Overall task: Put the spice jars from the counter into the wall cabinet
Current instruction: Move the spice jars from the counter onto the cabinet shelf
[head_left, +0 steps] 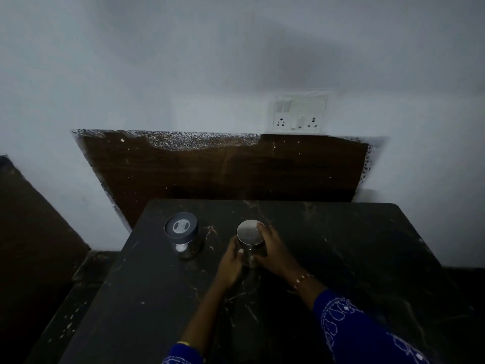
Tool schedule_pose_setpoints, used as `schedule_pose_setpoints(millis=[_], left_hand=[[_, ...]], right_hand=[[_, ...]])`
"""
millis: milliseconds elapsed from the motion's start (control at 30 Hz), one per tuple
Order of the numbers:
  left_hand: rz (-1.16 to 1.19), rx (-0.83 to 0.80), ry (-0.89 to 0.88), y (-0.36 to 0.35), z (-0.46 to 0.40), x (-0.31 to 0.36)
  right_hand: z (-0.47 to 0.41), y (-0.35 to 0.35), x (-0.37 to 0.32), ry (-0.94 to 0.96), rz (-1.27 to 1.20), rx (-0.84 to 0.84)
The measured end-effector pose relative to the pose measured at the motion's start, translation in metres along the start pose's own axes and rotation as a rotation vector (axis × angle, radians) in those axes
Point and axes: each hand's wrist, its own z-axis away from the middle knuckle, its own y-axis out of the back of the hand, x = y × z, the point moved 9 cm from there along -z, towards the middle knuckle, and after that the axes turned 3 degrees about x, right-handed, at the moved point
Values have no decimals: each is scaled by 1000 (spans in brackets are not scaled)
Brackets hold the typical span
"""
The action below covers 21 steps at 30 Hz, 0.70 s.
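Dim room, dark marble counter (328,245). Our left hand (231,261) and right hand (275,250) curl around the steel jar (250,243), which stands mid-counter. Smooth metal could slip on lifting; cabinet unseen.

No readable text, labels, brands or numbers on anything.

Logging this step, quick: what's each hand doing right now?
Left hand: fingers curled round the steel jar.
Right hand: gripping the same steel jar.
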Motion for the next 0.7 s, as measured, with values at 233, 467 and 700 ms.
schedule_pose_setpoints(millis=[233, 467, 700], left_hand=[[148, 24, 2, 3, 8, -8], [228, 114, 69, 0, 22, -25], [486, -112, 211, -30, 48, 3]], right_hand=[[-1, 10, -5, -56, -202, 201], [37, 25, 25, -220, -516, 253], [73, 68, 30, -235, -1137, 113]])
